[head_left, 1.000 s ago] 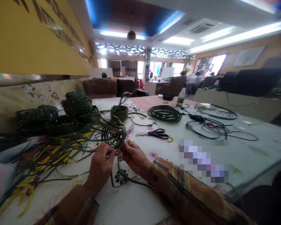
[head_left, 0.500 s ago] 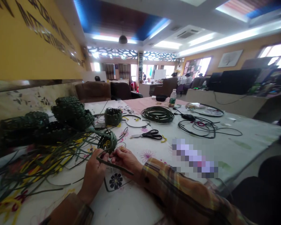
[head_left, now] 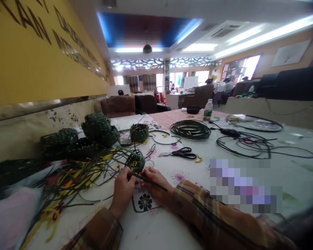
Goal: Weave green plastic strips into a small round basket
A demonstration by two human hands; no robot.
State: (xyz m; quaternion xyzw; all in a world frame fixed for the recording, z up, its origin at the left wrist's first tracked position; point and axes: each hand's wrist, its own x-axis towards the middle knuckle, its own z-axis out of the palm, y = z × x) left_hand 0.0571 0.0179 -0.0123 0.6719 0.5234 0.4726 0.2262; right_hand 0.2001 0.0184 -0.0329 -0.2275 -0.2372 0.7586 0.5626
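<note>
A small, partly woven green basket [head_left: 136,161] lies on its side, with long loose strips trailing to the left. My left hand [head_left: 123,191] is closed at its near edge, thumb and fingers pinching a dark green strip [head_left: 152,182]. That strip's free end slants right, across the front of my right hand [head_left: 158,184]. My right hand is closed too, its fingertips pinched at the basket's near right edge; the exact grip is partly hidden. Just beyond lie black-handled scissors [head_left: 184,152], with the blades pointing left.
Finished woven baskets [head_left: 97,128] are piled at the back left, and a small one [head_left: 139,132] stands alone. Loose green and yellow strips [head_left: 75,182] cover the left side. Farther back are a coiled strip bundle [head_left: 190,129], a bottle [head_left: 208,110] and a black cable [head_left: 243,144].
The view has turned left, so everything appears farther right. Both hands stay at the basket's edge, and the strip still crosses in front of my right hand.
</note>
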